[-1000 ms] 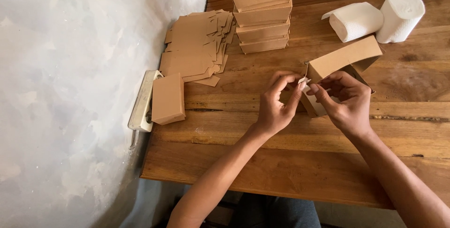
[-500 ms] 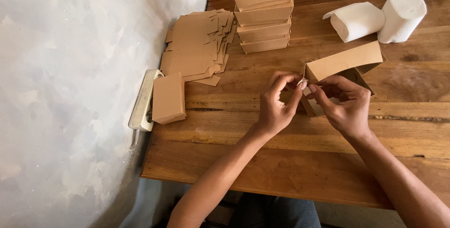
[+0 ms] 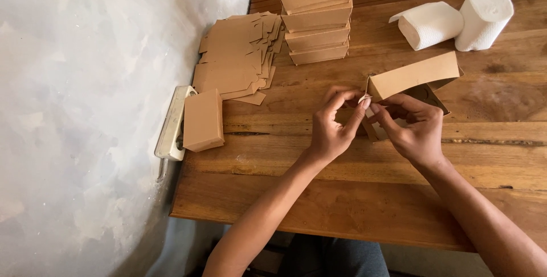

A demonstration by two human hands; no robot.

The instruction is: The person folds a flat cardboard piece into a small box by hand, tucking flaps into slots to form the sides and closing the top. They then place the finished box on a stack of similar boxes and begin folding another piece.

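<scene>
While both hands work one end flap | left hand point(image 3: 333, 132), right hand point(image 3: 413, 132) pinching half-folded box point(image 3: 413, 78) | four finished boxes point(image 3: 316, 18) stacked | flat blanks point(image 3: 236, 55) remain

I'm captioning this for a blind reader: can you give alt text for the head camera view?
Two bare hands, the left hand and right hand, pinch the end flap of a half-folded brown cardboard box on a wooden table. Beyond lie flat box blanks, a stack of folded boxes and two white paper rolls.

Tan cardboard box point(image 3: 411, 75); white paper rolls point(image 3: 456, 22); brown wood-grain table point(image 3: 342, 197); mottled grey wall point(image 3: 85, 112)
</scene>
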